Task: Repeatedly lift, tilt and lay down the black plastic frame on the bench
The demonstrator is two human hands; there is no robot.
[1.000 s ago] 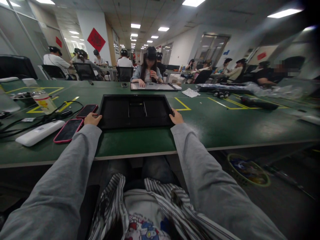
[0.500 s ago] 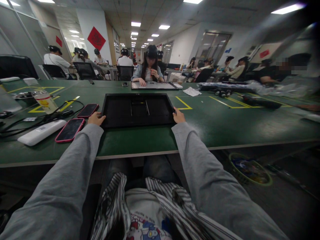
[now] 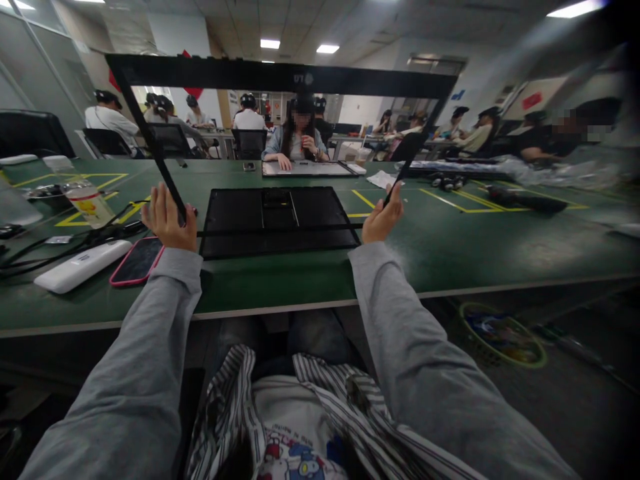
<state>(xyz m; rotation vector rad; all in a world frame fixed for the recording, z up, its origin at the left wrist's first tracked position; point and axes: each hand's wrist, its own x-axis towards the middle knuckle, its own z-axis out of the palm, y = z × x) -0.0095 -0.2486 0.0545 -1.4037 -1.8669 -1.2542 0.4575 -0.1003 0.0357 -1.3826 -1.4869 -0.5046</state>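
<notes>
Both my hands hold up a thin black rectangular frame [image 3: 240, 69], like a screen bezel, tilted so its wide edge stands high and away from me. My left hand [image 3: 173, 220] grips its left side near the lower corner, fingers raised along the outside. On the right side, my right hand [image 3: 384, 215] pinches the narrow bar between thumb and fingers. Beneath the frame, a flat black panel [image 3: 230, 220] lies on the green table, with a slotted section and thin rails at its middle. The frame's lower bar crosses in front of this panel.
Left of the panel lie a pink-edged phone [image 3: 137, 261], a white power bank [image 3: 83, 265], black cables and a bottle [image 3: 90, 203]. Across the table [image 3: 475, 253] a person sits behind a pale panel [image 3: 310, 169]. Plastic wrap [image 3: 555, 175] lies at right; a basket [image 3: 503, 333] stands on the floor.
The black frame has come up off the panel, lifted and tilted by both hands. My hands have risen and spread apart; the panel stays on the table.
</notes>
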